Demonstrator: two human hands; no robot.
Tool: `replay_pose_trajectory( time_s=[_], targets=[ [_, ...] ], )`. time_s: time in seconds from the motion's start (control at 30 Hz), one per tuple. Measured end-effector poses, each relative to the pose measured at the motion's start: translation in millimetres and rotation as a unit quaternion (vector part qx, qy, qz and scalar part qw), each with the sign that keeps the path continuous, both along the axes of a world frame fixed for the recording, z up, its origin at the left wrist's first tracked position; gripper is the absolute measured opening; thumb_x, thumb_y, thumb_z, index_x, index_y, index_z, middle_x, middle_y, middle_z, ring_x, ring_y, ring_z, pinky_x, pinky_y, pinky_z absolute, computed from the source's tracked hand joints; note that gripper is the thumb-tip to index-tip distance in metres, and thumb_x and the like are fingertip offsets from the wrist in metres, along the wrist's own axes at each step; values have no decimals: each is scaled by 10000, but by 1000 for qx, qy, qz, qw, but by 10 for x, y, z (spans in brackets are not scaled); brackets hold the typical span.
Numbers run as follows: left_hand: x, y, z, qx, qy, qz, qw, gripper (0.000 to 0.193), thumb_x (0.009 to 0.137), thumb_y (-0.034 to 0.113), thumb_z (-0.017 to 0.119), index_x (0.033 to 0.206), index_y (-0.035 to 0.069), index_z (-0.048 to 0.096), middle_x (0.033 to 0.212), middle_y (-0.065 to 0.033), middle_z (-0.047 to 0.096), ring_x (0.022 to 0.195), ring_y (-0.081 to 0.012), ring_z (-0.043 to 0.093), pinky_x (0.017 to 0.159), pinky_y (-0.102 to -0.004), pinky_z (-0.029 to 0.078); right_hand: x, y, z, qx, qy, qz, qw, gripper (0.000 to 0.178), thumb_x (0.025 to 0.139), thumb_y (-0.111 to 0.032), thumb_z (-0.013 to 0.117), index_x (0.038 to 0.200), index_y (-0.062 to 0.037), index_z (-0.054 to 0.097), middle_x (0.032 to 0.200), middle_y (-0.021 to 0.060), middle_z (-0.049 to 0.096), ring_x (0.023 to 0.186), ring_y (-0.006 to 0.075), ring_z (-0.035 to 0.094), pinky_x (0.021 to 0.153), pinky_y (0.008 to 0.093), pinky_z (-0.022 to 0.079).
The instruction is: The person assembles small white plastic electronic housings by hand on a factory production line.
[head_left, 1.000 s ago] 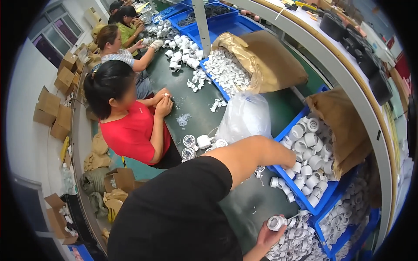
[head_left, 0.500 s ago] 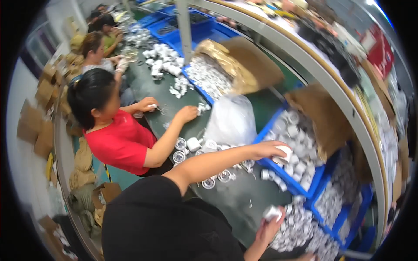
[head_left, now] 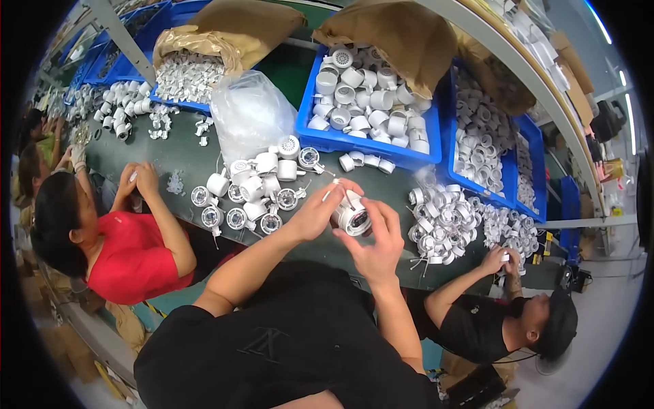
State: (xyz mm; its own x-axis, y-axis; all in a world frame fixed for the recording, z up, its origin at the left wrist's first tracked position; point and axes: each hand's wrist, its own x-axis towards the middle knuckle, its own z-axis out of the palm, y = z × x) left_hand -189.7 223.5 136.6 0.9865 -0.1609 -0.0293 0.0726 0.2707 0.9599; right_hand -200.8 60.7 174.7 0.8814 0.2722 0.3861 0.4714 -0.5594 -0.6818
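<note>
In front of my chest, both hands are on one white cylindrical housing (head_left: 352,217) with a dark, shiny round opening facing me. My left hand (head_left: 319,213) pinches its upper left side near a thin stem. My right hand (head_left: 377,244) curls its fingers and thumb round the rim. Left of my hands lies a group of similar white housings (head_left: 253,187), several with clear round faces and thin wires. To the right is a heap of white ring-shaped parts (head_left: 443,225). A short row of small white cylinders (head_left: 368,161) lies ahead of my hands.
Beyond the bench (head_left: 317,262) stands a blue bin (head_left: 368,146) full of white housings, with another blue bin (head_left: 480,185) of rings beside it. A clear plastic bag (head_left: 248,112) sits left. Co-workers in red (head_left: 139,259) and black (head_left: 477,327) flank me. A metal frame (head_left: 507,85) arches overhead.
My left hand has come back from the blue bin with a white housing, and my right hand has left the ring heap. Both hands now meet at the housing. The view has swung right.
</note>
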Motion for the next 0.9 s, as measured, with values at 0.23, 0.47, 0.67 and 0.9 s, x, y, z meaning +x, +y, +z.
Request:
replay_pose_trajectory(
  time_s=[0.23,0.47,0.67,0.9],
  targets=[
    [-128,-37,-85,12,-52,-29,998,809,969,661,61,1164,25,521,989,-45,604,943,-119,571,837,-277,465,-80,-32,-103,14,-36,41,998,643,640,-271,887,1204,-79,645,1170,81,592,860,237,669,646,327,572],
    [-125,29,-155,-67,-1,-96,993,671,962,610,256,1314,66,431,1130,-56,570,1022,-130,560,878,-290,468,-50,48,-442,-83,-79,64,991,908,730,-238,818,1448,-10,312,1449,246,350,1272,473,395,1052,580,303],
    [-231,303,-367,274,79,17,958,617,740,282,819,1240,23,565,1182,-131,617,1075,-223,607,925,-358,483,62,-27,-718,-104,128,164,973,878,816,-331,734,1493,-13,274,1471,267,364,1327,432,394,1093,498,329],
    [-24,1155,-631,697,-37,177,694,767,680,26,735,1389,117,457,1509,-262,268,1365,-483,308,1108,-483,349,1164,-1211,-1481,-364,72,-168,913,331,824,-171,674,1093,-2,583,1091,211,587,988,370,618,808,437,533]
  ],
)
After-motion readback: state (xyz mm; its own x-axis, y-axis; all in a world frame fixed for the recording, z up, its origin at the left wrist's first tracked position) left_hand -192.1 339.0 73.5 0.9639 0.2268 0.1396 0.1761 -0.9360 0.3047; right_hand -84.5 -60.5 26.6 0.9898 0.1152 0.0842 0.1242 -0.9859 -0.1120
